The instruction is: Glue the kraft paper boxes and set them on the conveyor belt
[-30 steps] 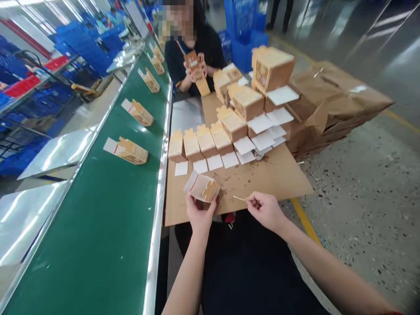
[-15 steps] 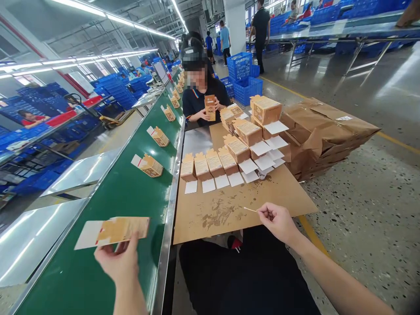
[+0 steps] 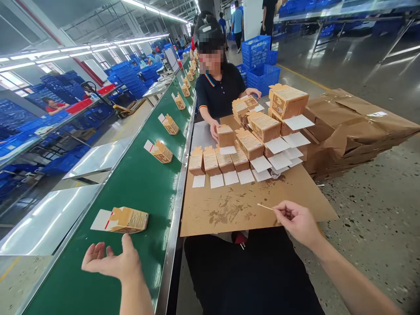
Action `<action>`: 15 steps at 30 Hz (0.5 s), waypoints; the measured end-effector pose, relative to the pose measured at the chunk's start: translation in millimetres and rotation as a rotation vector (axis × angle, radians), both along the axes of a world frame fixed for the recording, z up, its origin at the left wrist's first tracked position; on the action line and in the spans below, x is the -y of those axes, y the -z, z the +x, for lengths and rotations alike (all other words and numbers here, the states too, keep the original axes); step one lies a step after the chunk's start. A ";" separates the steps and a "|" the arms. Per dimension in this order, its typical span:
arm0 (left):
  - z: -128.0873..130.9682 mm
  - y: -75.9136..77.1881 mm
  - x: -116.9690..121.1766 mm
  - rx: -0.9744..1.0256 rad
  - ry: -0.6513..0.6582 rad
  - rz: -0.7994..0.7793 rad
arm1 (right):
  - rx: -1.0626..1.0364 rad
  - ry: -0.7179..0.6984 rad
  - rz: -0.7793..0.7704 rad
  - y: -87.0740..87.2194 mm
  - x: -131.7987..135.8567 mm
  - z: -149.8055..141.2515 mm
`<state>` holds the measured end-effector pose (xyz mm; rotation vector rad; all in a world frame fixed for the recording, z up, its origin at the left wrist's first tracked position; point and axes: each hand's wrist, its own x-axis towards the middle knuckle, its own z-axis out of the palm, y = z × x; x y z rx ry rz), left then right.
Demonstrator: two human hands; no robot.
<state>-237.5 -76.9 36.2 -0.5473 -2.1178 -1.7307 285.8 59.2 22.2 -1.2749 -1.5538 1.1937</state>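
My left hand [image 3: 111, 261] hovers open, palm up, over the green conveyor belt [image 3: 141, 188], just below a small brown carton [image 3: 126, 220] lying on its side with a white flap sticking out. My right hand [image 3: 297, 221] is closed in a pinch on a thin wooden stick [image 3: 265, 206] above the cardboard sheet [image 3: 249, 205] on my lap. Beyond the stick, a row of small brown cartons [image 3: 218, 160] stands with white flaps down. Behind them a pile of the same cartons [image 3: 272, 120] rises.
More cartons [image 3: 160, 151] ride the belt into the distance. A co-worker in a dark polo sits opposite, one hand on a carton [image 3: 225, 134] in the pile. Flat brown packs [image 3: 354, 131] lie at right. Blue crates [image 3: 259, 65] stand behind.
My left hand carried a carton from the cardboard sheet to the belt and let it go; it now lies there. The co-worker put down a carton and reached into the pile.
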 end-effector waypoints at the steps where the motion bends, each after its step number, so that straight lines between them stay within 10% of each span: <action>1: 8.7 -4.3 -9.2 -0.067 0.056 0.042 | 0.013 0.015 0.003 -0.2 1.7 5.9; 6: 52.1 -33.0 -124.8 0.044 0.488 0.058 | 0.024 0.025 0.000 -4.2 9.2 12.7; 10: 73.8 -48.0 -235.9 0.403 0.667 -0.275 | 0.007 -0.001 0.013 -12.2 16.0 5.9; 15: 95.5 -29.6 -294.6 0.565 0.739 -0.447 | 0.012 0.067 0.035 -12.2 25.2 17.0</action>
